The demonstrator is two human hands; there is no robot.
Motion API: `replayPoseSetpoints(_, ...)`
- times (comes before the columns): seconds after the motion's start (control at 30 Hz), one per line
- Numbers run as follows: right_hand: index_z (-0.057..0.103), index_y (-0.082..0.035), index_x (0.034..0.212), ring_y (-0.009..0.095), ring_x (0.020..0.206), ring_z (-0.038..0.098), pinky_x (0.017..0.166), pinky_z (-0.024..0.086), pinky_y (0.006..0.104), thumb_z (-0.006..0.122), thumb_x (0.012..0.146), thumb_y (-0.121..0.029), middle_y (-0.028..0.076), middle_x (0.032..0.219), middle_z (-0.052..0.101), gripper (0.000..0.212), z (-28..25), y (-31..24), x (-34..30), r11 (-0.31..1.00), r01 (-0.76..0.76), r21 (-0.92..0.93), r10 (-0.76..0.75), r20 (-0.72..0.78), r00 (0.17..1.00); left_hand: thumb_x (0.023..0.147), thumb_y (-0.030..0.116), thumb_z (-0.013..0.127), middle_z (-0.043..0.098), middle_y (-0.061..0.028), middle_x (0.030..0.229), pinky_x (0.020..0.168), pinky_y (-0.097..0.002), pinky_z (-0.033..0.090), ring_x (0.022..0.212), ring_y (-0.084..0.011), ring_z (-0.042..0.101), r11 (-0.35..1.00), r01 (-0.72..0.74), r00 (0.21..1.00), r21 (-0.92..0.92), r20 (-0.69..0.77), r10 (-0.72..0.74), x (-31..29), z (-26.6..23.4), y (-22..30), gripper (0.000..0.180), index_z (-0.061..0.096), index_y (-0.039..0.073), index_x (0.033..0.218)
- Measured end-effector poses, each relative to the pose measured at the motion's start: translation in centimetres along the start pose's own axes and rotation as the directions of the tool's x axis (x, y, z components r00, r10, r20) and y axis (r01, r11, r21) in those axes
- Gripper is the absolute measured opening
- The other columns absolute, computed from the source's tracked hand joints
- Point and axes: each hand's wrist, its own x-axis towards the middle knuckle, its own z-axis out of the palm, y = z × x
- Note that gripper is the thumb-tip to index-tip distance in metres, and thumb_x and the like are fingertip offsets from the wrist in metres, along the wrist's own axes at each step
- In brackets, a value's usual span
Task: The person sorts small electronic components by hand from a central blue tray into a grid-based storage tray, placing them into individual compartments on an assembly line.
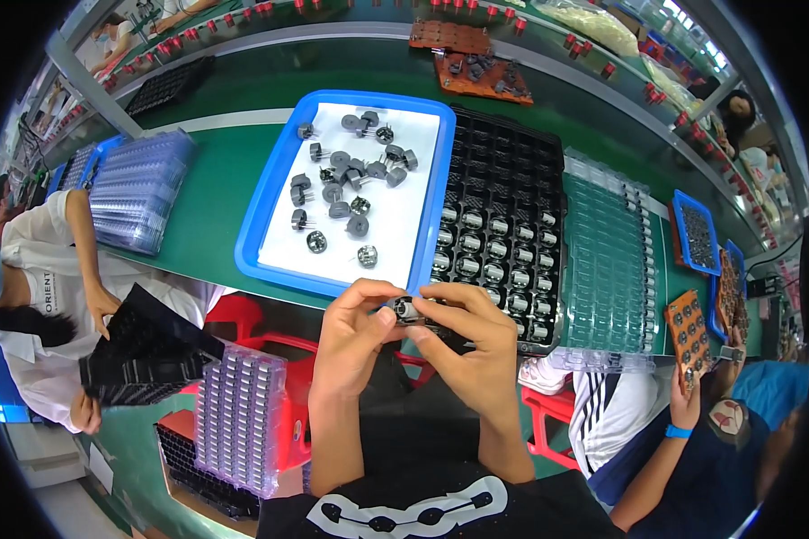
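In front of my body, both hands hold one small round dark part with a silvery face (405,310). My left hand (352,337) pinches it from the left, thumb and forefinger closed on its edge. Fingers of my right hand (469,334) press on it from the right and partly cover it. Just beyond my hands lies a blue-rimmed tray (268,193) lined in white, with several loose round grey parts with thin pins (357,225). Right of it is a black moulded tray (503,166), its nearer pockets filled with silvery cylindrical pieces (496,249).
Clear plastic trays (602,260) lie to the right, others (141,193) stacked at the left. One co-worker (40,296) on the left handles black trays (148,355); another on the right holds an orange board (688,341). Orange fixtures (484,76) stand at the back.
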Motion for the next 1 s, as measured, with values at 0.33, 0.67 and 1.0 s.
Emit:
replayPoseSetpoints(0.33,0.072,0.001,0.088,0.024,0.088,0.068,0.078,0.053,0.0322,0.07,0.077,0.0,0.013,0.093,0.072,0.011,-4.0,2.4,2.1,0.915,0.217,-0.341,-0.254,-0.065,0.965,0.097,0.014,0.057,0.066,-0.0134,0.104,0.074,-0.0275,0.054,0.087,-0.0182,0.067,0.976,0.154,0.987,0.151,-0.071,-0.145,0.5,1.2,0.7,0.022,0.052,0.001,0.113)
replayPoseSetpoints(0.67,0.073,-0.004,0.089,0.027,0.09,0.065,0.081,0.049,0.0373,0.072,0.079,-0.006,0.009,0.089,0.072,0.01,-12.2,12.1,9.2,0.738,0.265,-0.621,-0.275,0.082,0.958,0.097,0.019,0.055,0.068,-0.0121,0.097,0.067,-0.0247,0.049,0.079,-0.0148,0.066,0.891,0.032,0.962,0.453,-0.256,0.096,1.3,-0.9,1.7,0.018,0.058,0.003,0.106)
replayPoseSetpoints(1.0,0.072,-0.002,0.088,0.029,0.089,0.063,0.08,0.049,0.0405,0.071,0.077,-0.006,0.009,0.097,0.068,0.011,-12.9,13.2,9.0,0.606,0.386,-0.696,-0.369,0.184,0.911,0.084,0.013,0.068,0.066,-0.0139,0.085,0.061,-0.0342,0.047,0.064,-0.0228,0.062,0.268,0.01,0.905,0.963,-0.123,0.407,3.8,-0.3,2.7,0.02,0.064,0.0,0.098)
